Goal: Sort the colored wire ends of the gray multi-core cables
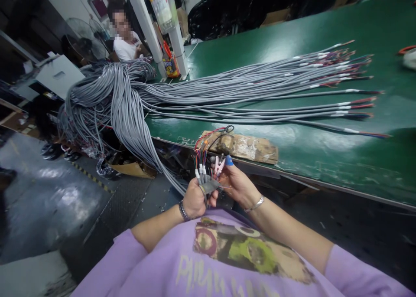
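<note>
My left hand is closed around several grey cables, whose stripped ends fan upward as thin coloured wires with white bands below them. A grey strip lies across the cables between my hands; I cannot tell its material. Beside it my right hand, with a blue cover on one fingertip, is closed on a small pale pink clip-like tool. A few fine wire strands show near its fingers. Just beyond my hands, a worn wooden board lies on the bench edge with a red and a black lead.
Long grey cables stretch across the green bench, and a thick bundle hangs over its left edge. White posts carry a plastic holder. A person sits beyond, near a fan. Below lies an open cardboard box.
</note>
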The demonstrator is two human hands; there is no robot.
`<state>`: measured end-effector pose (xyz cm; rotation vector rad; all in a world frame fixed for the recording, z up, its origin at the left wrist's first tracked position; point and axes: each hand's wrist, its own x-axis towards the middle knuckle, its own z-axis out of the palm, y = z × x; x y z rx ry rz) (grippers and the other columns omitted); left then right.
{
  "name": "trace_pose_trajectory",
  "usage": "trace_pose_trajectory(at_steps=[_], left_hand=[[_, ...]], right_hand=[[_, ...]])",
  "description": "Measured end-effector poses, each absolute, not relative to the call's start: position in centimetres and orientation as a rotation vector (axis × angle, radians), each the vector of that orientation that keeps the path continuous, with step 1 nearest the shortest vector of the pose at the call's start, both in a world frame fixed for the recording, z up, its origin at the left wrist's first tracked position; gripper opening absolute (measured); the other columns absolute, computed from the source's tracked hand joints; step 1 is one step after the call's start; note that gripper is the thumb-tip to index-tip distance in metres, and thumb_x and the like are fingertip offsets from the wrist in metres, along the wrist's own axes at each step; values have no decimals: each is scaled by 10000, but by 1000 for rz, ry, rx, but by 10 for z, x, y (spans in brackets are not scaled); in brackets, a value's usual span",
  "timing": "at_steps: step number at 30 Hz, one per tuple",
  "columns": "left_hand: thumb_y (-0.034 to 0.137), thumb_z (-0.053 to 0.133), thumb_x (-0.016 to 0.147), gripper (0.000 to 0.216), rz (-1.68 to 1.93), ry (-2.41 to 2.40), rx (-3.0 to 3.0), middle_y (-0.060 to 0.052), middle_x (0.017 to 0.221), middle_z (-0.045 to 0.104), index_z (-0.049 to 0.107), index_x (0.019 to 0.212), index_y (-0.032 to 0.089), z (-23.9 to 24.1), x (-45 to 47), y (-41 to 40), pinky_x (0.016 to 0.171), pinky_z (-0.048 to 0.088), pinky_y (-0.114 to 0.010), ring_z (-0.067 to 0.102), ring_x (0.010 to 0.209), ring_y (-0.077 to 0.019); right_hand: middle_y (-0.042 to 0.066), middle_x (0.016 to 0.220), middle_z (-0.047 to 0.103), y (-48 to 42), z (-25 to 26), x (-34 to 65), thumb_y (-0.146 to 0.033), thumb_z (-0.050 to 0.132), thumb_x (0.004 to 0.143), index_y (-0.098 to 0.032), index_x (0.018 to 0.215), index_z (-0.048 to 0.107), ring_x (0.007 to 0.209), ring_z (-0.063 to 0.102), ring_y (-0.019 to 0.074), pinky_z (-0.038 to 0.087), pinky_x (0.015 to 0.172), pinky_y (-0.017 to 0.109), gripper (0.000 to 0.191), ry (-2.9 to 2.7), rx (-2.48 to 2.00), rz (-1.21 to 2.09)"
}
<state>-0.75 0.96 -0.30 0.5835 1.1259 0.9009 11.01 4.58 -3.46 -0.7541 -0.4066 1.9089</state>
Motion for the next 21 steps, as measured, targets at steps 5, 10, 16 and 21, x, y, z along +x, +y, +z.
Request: trace_pose_trajectory(at_steps=[5,10,16,21], left_hand=[[484,834,414,467,894,1148,583,37,405,524,549,589,160,-6,-9,9,296,248,-180,401,273,-56],[489,830,414,466,891,1156,583,29,405,536,551,582,155,-8,-10,9,291,249,-175,409,271,-60],[478,838,403,486,905,1172,566,33,402,546,543,631,166,-6,-10,8,284,249,-171,406,265,-63],[512,845,406,515,915,1137,600,40,400,532,538,631,165,-5,-11,7,281,266,-170,407,265,-60]], right_hand=[[4,614,642,46,-32,108,-615,749,659,-213,716,645,564,590,172,506,560,304,420,-459,-793,1839],[31,655,664,46,-31,107,-644,759,619,-198,709,624,645,621,197,513,605,315,475,-462,-782,1850],[6,636,637,45,-32,104,-639,737,654,-223,724,623,530,543,155,462,509,279,437,-362,-805,1851],[-1,700,644,41,-39,107,-646,670,722,-239,791,630,583,571,153,476,547,271,415,-305,-749,1932]])
